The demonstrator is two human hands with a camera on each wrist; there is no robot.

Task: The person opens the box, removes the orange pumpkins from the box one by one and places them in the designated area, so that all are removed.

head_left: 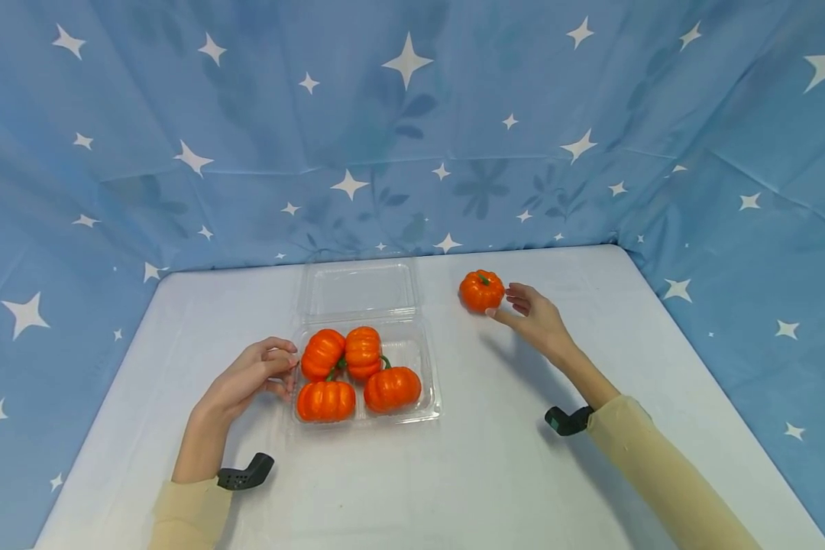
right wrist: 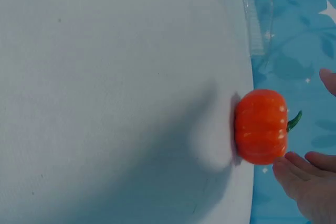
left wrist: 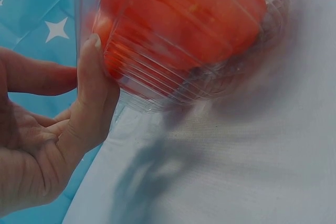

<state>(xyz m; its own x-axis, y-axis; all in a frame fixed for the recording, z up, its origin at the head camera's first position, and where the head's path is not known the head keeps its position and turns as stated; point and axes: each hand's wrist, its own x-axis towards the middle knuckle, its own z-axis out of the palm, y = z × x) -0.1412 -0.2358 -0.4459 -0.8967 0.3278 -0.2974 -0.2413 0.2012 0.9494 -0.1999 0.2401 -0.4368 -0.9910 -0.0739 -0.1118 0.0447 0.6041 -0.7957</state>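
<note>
A clear plastic clamshell box (head_left: 412, 336) stands on the table with its lid (head_left: 360, 289) folded back. Several small orange pumpkins (head_left: 393, 389) with green stems lie in its base. My left hand (head_left: 250, 374) pinches the box's left rim, thumb and finger at the plastic edge in the left wrist view (left wrist: 58, 114). Farther back, to the right of the lid, one more orange pumpkin (head_left: 481, 291) sits on the table. Right beside it is my right hand (head_left: 536, 317), thumb and fingers spread apart; in the right wrist view its fingertips (right wrist: 296, 166) are at the pumpkin's side.
The white table (head_left: 488, 466) ends at the back against a blue curtain (head_left: 399, 153) with white stars, which also hangs along both sides. A black wrist camera (head_left: 246, 473) sits on the left wrist and another (head_left: 567, 421) on the right.
</note>
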